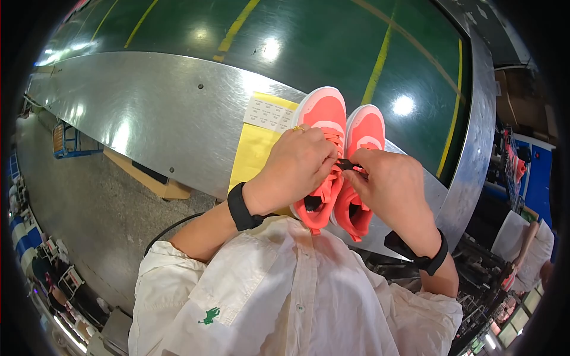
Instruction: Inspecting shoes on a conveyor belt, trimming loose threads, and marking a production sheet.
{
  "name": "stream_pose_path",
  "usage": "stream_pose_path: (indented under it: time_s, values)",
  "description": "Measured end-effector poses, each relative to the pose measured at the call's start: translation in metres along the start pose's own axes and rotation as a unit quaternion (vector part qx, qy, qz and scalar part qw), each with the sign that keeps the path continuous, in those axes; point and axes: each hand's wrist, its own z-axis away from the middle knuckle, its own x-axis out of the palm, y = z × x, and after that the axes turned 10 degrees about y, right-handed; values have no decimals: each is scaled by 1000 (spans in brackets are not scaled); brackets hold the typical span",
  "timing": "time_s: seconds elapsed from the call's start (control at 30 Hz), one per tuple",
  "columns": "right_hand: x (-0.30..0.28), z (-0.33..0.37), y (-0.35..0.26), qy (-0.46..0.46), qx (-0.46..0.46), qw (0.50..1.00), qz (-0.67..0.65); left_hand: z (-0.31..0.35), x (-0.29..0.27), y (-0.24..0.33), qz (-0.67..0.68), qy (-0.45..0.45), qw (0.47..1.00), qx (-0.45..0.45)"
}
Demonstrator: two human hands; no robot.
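A pair of coral-pink sneakers stands side by side, toes pointing away from me: the left sneaker (323, 110) and the right sneaker (365, 124). Over the left sneaker's laces my left hand (300, 160) is closed, thumb and fingers pinched together. My right hand (392, 184) is closed too, above the right sneaker, its thumb and finger gripping a small black piece (344, 165). That piece reaches across to my left fingertips; its exact kind is too small to tell. Whatever the left fingers pinch is mostly hidden by the hand.
Under the sneakers runs a metal table edge (160, 98), with a green belt (309, 41) marked by yellow lines beyond. A yellow sheet (252, 157) with white printed stickers (267, 114) lies beside the left sneaker. A cardboard box (145, 175) sits below the table at left.
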Motion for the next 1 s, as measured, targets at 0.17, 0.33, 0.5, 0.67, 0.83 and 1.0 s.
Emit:
stream_pose_path:
  time_s: [0.17,0.33,0.5,0.67,0.83,1.0]
  values:
    - [2,0,1,1,-7,1000,9,1,2,6,-13,26,999,23]
    - [4,1,0,5,5,1000,15,3,5,10,-59,78,993,64]
    - [5,17,15,76,112,985,-106,-1,-12,1,-88,124,985,79]
    - [26,92,75,237,354,897,-116,10,-48,-37,-143,172,968,-117]
    - [87,167,111,270,473,835,-84,22,-61,-26,-115,117,963,-214]
    - [71,159,75,343,230,904,114,41,-45,-12,-14,83,971,-225]
